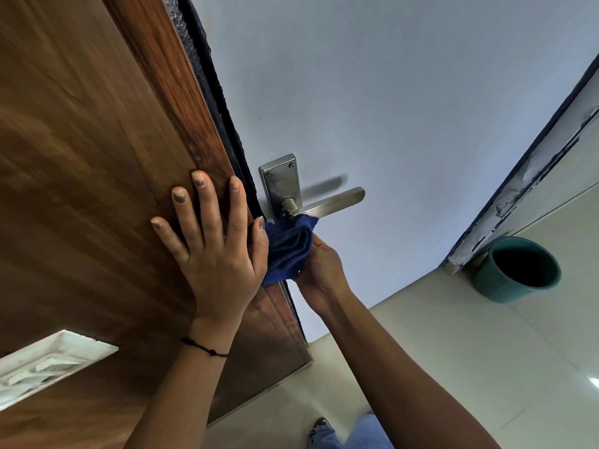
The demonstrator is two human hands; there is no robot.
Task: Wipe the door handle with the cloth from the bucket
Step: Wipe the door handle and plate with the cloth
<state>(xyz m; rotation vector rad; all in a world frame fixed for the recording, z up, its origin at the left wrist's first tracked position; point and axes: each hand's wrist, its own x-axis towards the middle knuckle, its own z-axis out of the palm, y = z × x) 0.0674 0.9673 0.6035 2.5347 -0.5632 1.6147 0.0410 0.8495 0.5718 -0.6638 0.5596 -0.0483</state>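
A steel lever door handle (330, 202) sticks out to the right from its backplate (281, 183) on the edge of a brown wooden door (97, 157). My right hand (321, 273) grips a folded dark blue cloth (287, 251) and presses its top against the underside of the lever near the hub. My left hand (214, 244) lies flat on the door face with fingers spread, just left of the cloth. A teal bucket (518, 270) stands on the floor at the right, its inside dark.
A pale blue wall (389, 92) runs behind the handle. A chipped door frame (525, 176) rises at the right above the bucket. Cream floor tiles (453, 351) spread below. A white vent panel (48, 364) sits low in the door. My jeans and foot (324, 432) show at the bottom.
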